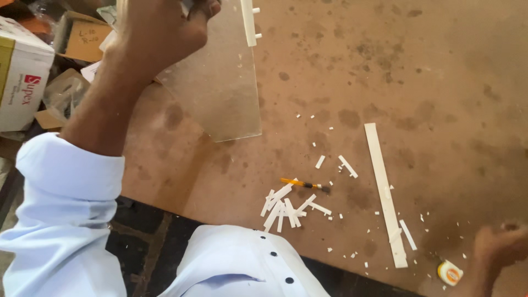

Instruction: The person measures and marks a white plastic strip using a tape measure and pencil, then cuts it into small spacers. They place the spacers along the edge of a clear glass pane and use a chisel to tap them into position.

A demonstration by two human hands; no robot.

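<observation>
- The left hand is raised at the top left, fingers closed on the upper edge of a clear sheet, holding it above the table.
- The sheet hangs tilted, its lower corner pointing down toward the table's middle; the stained brown surface shows through it.
- A white strip with small pegs sits along the sheet's upper right edge, touching it.
- The right hand is low at the right edge, blurred and partly cut off; whether its fingers are apart or together I cannot tell. It holds nothing that shows.
- Just beside that hand, on the table, lies a small round yellow-and-white tub.
- A long white strip lies flat on the table, running from mid-right down toward the near edge.
- A pile of short white offcuts lies near the table's front edge, with tiny chips scattered around.
- A small brush with a yellow handle rests just above the pile.
- Cardboard boxes stand at the far left, beyond the pale blue sleeve.
</observation>
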